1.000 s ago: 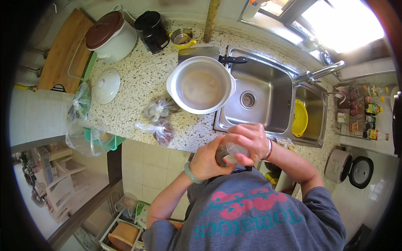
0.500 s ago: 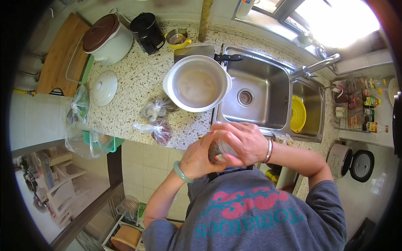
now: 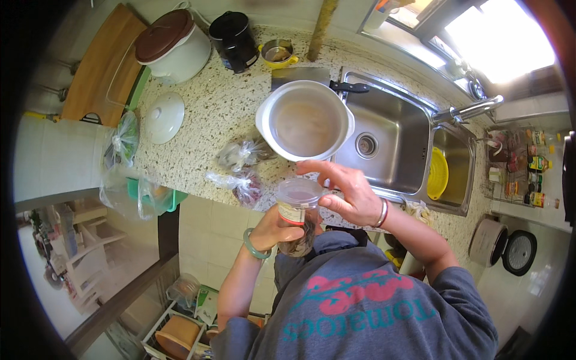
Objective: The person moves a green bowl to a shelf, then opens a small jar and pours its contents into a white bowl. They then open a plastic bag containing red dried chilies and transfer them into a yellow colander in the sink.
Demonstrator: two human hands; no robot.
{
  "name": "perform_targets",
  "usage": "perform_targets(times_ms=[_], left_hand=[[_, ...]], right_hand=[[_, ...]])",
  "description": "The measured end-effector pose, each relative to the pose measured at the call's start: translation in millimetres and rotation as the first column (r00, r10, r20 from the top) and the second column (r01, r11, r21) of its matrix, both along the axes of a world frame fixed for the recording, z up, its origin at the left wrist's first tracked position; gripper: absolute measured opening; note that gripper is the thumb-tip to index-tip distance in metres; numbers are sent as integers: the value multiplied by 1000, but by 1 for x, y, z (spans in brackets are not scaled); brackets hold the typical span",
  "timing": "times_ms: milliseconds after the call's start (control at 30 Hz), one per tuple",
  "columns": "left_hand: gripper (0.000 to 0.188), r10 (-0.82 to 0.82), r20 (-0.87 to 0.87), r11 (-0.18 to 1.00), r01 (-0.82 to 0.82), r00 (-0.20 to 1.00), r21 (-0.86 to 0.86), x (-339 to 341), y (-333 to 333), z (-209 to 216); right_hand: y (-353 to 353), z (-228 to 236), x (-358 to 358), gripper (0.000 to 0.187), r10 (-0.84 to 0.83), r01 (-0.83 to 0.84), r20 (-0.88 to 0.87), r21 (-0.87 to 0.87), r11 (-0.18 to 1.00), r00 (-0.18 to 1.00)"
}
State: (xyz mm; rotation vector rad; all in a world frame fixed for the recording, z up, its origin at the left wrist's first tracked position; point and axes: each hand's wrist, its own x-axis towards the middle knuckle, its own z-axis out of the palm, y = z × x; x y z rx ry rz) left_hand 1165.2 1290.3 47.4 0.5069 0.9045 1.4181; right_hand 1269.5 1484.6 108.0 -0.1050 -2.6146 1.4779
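Observation:
My left hand is wrapped round a clear plastic jar, held upright in front of my chest. Dark brown contents fill its lower part, and a pale label with a red edge is on its side. A clear round lid sits on top. My right hand is beside the lid with fingers spread, its thumb close to the rim; whether it touches cannot be told. Just beyond stands a white two-handled pot with cloudy liquid in it. Two knotted plastic bags of food lie left of the pot.
A cleaver lies behind the pot, its black handle reaching over the edge of the steel sink. A white lid, a white cooker, a black kettle and a small yellow-handled pot stand on the speckled counter.
My right hand has come off the jar and opened out to its right. The jar, hidden between both hands before, now shows in my left hand. The view has shifted slightly.

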Motion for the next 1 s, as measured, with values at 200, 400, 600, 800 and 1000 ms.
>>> perform_targets(times_ms=[200, 400, 600, 800, 1000], left_hand=[[64, 56, -143, 998, -59, 988, -17, 5, -1, 12], [70, 132, -686, 974, -222, 715, -44, 7, 0, 23], [78, 231, -931, 872, -484, 284, 69, 26, 11, 23], [71, 186, -925, 893, -449, 331, 19, 29, 10, 23], [73, 90, -724, 987, -160, 684, -28, 13, 6, 32]], right_hand=[[-2, 21, -17, 66, -3, -23, 124, 207, 978, 992], [-21, 27, -16, 59, 36, -24, -18, 443, 896, 999], [-22, 10, -21, 37, -24, 67, -115, 389, 919, 993], [-22, -3, -12, 33, -37, 64, -78, 387, 920, 996], [-9, -5, -3, 35, 157, -85, -217, 306, 948, 964]])
